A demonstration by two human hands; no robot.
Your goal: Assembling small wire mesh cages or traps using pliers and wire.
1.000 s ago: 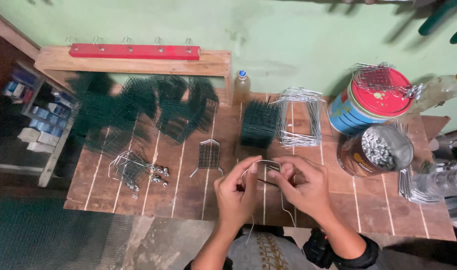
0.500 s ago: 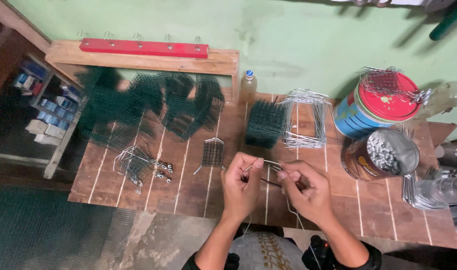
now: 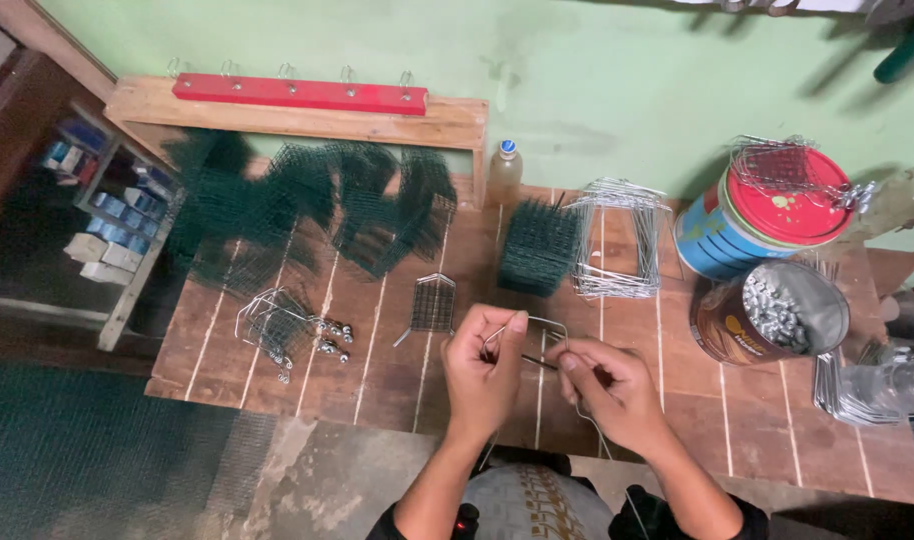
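My left hand [image 3: 484, 372] and my right hand [image 3: 614, 392] are close together over the front middle of a wooden slat table [image 3: 377, 370]. Both pinch a thin bent metal wire frame [image 3: 540, 324]; its rounded top rises between my thumbs, and one long leg trails down past my right wrist. A small dark tool or rod shows between the two hands. Just left of my left hand lies a small wire-and-mesh panel [image 3: 433, 303]. A block of dark green mesh pieces [image 3: 539, 247] sits behind my hands.
A stack of bent wire frames [image 3: 619, 238] lies behind right. A blue can with a red lid [image 3: 767, 215] and an open tin of small metal parts [image 3: 772, 312] stand at right. Green mesh sheets [image 3: 307, 205] cover the back left; finished wire pieces [image 3: 282, 325] lie front left.
The view has shifted slightly. My hands stay together on the wire frame, and the fingers have worked along it a little; nothing on the table has moved.
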